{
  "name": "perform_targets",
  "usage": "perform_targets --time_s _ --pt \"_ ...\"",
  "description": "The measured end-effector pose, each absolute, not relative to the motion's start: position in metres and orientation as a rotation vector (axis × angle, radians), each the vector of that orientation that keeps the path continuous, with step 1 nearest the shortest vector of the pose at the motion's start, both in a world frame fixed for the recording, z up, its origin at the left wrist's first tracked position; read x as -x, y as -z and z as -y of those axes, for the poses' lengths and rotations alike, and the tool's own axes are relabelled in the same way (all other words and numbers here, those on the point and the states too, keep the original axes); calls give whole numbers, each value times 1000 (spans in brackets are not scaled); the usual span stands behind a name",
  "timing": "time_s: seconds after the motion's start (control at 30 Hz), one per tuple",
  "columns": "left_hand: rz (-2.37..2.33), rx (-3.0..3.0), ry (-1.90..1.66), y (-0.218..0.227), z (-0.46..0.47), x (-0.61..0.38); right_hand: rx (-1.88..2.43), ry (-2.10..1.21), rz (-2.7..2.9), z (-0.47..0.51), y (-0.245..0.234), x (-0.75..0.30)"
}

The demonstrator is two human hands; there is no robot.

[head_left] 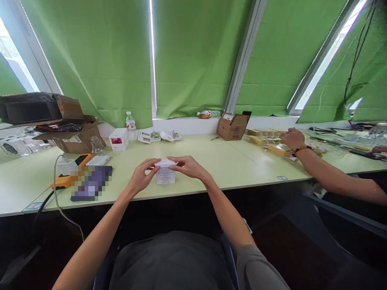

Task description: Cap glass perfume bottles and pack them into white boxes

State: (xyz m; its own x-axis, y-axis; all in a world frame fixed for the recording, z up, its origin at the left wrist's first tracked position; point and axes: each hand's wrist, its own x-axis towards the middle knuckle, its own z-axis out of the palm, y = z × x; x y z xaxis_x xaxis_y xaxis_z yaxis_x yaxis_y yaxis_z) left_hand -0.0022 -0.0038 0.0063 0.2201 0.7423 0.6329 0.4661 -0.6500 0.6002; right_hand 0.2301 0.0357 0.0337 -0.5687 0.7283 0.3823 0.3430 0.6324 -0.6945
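A small white box with printed text on its near side stands upright on the pale green table, close to the front edge. My left hand grips its upper left corner between thumb and fingers. At the upper right corner, the thumb and fingers of my right hand close on the same box. The fingertips of both hands lie along its top. What is inside the box cannot be seen.
Left lie a blurred purple item, an orange power strip and cables. Behind stand a white carton, a water bottle and small opened packs. A cardboard box stands back right; a co-worker's arm reaches over yellow boxes.
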Motion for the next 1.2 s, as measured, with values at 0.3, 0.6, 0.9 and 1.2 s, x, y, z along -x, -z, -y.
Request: perform_targets --time_s 0.3,0.6,0.9,1.2 --pt "-1138 -2229 -1422 -3 0 2 803 -768 2173 -35 -34 -229" --pt "-1146 -2226 -1418 -8 5 0 786 -770 2169 -33 -36 -229" --pt "-1187 -2141 -1408 -10 7 -2 778 -759 2158 -32 -37 -227" --pt "-1188 -2079 -1420 -9 7 -2 761 -773 2155 -30 -38 -226"
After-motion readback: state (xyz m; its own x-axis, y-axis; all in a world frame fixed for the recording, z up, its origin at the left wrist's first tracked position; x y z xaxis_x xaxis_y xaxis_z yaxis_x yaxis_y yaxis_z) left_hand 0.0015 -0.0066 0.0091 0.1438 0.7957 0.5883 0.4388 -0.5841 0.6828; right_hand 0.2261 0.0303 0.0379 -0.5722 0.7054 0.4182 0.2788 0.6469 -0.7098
